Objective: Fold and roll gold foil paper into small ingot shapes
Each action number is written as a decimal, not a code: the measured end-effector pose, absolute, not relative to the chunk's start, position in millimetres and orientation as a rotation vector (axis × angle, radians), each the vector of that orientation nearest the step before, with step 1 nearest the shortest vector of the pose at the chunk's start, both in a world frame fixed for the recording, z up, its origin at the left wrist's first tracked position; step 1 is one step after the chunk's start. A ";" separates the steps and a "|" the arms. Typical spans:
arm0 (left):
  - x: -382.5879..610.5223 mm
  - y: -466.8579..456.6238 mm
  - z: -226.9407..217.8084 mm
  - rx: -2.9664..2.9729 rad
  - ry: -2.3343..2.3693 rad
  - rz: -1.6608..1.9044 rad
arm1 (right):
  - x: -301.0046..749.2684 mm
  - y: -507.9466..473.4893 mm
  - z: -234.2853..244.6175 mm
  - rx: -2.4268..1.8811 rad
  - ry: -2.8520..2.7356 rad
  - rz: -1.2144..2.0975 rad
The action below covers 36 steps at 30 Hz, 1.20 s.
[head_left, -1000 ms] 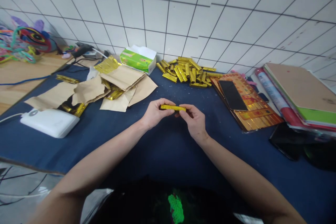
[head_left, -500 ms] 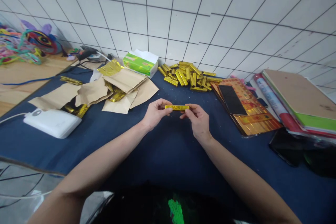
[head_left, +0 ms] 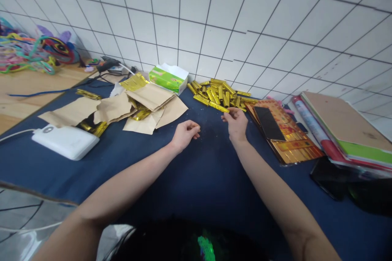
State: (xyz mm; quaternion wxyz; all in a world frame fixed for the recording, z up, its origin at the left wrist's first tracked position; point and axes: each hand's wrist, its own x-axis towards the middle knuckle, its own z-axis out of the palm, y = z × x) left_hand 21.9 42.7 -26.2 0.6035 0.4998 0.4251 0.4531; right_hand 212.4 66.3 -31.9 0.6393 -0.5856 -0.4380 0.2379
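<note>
My right hand [head_left: 236, 121] is stretched out over the blue table cloth [head_left: 196, 171], pinching one end of a folded gold foil bar [head_left: 218, 107]. The bar's other end reaches the near edge of a pile of gold foil bars [head_left: 219, 93] by the tiled wall. My left hand [head_left: 185, 132] hangs just above the cloth with its fingers loosely curled and nothing in them.
Torn brown paper with gold foil sheets [head_left: 122, 108] lies at the left, beside a white power bank [head_left: 65, 142] and a green tissue box [head_left: 168, 78]. A phone [head_left: 268, 117] rests on a stack of printed gold paper [head_left: 284, 134]. Books and boards [head_left: 346, 126] fill the right.
My left hand has let go of the gold bar. My right hand has carried the bar forward and to the right, up to the pile. The head view has tilted upward.
</note>
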 end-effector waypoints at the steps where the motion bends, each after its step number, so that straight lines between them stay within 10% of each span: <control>1: 21.9 42.7 -25.8 1.163 0.987 1.042 | 211.6 69.8 -33.3 -1.400 -1.059 0.467; 18: 22.1 43.9 -25.7 1.221 1.005 0.975 | 214.5 90.8 -38.3 -1.932 -1.409 0.020; 36: 22.1 43.6 -25.3 1.177 0.987 1.006 | 210.8 75.9 -27.2 -1.758 -1.318 0.593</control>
